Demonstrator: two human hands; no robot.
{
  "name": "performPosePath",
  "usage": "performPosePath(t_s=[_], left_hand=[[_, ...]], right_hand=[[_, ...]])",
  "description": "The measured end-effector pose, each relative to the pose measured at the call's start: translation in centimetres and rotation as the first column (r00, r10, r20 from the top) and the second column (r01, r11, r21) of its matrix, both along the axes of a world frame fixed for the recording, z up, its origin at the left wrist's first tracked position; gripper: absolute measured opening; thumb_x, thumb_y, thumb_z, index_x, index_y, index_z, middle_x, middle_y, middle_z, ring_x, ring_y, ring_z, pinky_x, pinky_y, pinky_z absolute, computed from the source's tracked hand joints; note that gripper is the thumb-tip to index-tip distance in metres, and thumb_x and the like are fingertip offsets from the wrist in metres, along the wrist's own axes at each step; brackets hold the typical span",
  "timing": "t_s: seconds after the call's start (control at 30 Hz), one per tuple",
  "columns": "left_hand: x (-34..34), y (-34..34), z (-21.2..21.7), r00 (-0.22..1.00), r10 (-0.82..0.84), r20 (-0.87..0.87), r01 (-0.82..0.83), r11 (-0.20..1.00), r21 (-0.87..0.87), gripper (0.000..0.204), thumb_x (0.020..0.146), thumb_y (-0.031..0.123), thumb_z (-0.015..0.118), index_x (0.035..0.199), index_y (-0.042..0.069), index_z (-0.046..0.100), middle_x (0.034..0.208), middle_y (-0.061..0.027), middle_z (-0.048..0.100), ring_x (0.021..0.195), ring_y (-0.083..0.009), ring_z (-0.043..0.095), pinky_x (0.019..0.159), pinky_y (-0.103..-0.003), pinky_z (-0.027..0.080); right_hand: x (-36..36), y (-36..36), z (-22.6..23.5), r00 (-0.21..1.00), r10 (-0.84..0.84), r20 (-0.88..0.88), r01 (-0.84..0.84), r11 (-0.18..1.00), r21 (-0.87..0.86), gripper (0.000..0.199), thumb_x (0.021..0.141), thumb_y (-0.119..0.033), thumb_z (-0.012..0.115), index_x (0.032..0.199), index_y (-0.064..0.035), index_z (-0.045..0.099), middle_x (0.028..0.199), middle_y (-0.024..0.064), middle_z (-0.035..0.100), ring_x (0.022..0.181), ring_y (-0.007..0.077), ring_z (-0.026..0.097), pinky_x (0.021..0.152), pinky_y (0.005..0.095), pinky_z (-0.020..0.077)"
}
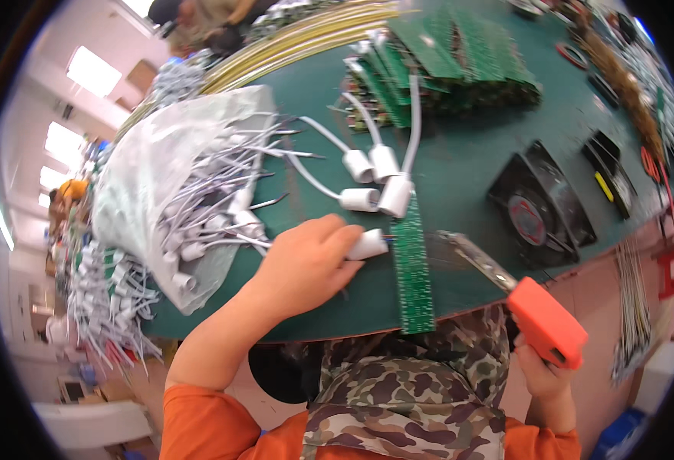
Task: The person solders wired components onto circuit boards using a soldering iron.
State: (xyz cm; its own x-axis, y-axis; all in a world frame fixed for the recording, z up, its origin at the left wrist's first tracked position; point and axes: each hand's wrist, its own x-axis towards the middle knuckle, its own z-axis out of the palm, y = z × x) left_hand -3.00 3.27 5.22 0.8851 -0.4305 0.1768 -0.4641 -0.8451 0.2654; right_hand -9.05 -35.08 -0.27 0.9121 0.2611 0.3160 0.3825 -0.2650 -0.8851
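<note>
Left hand (306, 264) closes on white lamp socket (368, 244), pressing it against the end of the narrow green circuit strip (413, 270) to steady it. Right hand (542, 376) grips orange soldering gun (545, 322), tip at the strip.

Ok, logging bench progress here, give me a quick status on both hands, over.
Left hand pinching a white cylindrical connector against the narrow green circuit board strip. Right hand gripping an orange-handled tool, tip blurred. Nothing between them.
</note>
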Motion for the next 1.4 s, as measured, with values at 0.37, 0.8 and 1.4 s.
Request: performPosePath(t_s=[0.37,0.8,1.4], left_hand=[[1.3,2.0,-3.7,0.988,0.006,0.157,0.009,0.996,-0.091,0.028,0.083,0.002,0.066,0.111,0.003,0.063,0.110,-0.0138,0.064,0.103,-0.0357,0.064,0.090,-0.044,0.053],[-8.2,19.3,4.1,0.839,0.544,-0.018,-0.476,0.749,0.461,0.019,0.082,-0.001,0.060,0.098,0.005,0.070,0.099,-0.0137,0.067,0.100,-0.0357,0.065,0.087,-0.045,0.054],[-8.2,21.2,4.7,0.883,0.386,-0.268,-0.013,0.591,0.807,0.025,0.082,0.013,0.071,0.106,0.016,0.075,0.109,-0.0014,0.072,0.116,-0.0284,0.058,0.103,-0.049,0.044]], right_hand=[[-1.9,-3.4,-3.7,0.966,-0.211,-0.151,0.231,0.964,0.134,0.046,0.092,-0.004,0.062,0.136,0.0053,0.054,0.125,0.0173,0.069,0.083,0.0120,0.062,0.074,0.0259,0.0518],[-0.5,-1.8,-2.1,0.981,-0.142,-0.129,0.160,0.976,0.150,0.042,0.094,-0.004,0.061,0.134,0.0067,0.055,0.127,0.0194,0.067,0.083,0.0113,0.061,0.071,0.0247,0.0506],[-1.4,-2.8,-3.2,0.981,-0.132,-0.143,0.157,0.972,0.176,0.044,0.094,-0.005,0.062,0.135,0.0062,0.055,0.128,0.0210,0.067,0.086,0.0134,0.062,0.078,0.0279,0.0505]])
